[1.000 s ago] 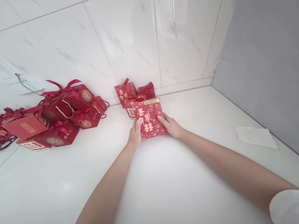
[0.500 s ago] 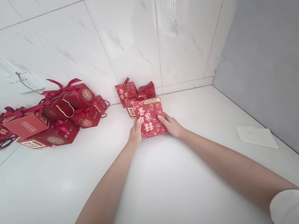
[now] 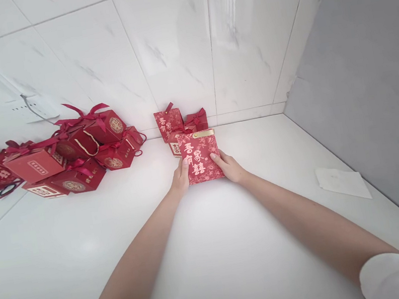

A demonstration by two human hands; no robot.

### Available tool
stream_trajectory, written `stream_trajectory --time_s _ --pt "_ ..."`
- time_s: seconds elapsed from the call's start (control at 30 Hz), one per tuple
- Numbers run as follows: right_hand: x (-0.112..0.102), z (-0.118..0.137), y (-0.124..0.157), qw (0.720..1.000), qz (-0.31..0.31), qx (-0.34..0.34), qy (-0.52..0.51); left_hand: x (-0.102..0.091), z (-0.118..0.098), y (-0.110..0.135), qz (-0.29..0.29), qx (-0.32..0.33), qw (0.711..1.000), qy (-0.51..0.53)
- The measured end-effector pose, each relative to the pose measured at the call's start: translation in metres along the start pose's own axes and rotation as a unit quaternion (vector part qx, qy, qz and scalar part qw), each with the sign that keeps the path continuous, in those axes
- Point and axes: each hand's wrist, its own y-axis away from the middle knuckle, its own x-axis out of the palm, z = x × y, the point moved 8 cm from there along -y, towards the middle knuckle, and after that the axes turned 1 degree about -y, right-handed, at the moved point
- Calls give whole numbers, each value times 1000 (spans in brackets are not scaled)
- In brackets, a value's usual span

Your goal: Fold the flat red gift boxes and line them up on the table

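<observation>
Between my two hands is a red gift box (image 3: 201,158) with a pale flower print, large Chinese characters on its front and a gold strap along the top. My left hand (image 3: 180,177) grips its left side, thumb on the front. From the right side my right hand (image 3: 228,166) holds it the same way, thumb pressed on the front. The other fingers go behind the box and are hidden. Just behind it, partly covered, stand another printed red box (image 3: 169,123) and a small red box with a ribbon bow (image 3: 197,120).
Several red gift boxes (image 3: 89,175) with ribbons are piled at the left by the tiled wall (image 3: 170,47). Scissors (image 3: 7,189) lie at the far left. A white paper sheet (image 3: 343,182) rests at the right of the white table (image 3: 216,248), near a grey panel (image 3: 372,64).
</observation>
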Motion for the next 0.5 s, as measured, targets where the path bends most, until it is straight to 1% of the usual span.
stream_trajectory --time_s 0.2,0.5 --pt "0 -1 1 1000 6 4 -9 1 -1 1 8 -8 1000 2" --pt "1 -2 0 1000 7 3 -18 1 0 1 4 -8 1000 11"
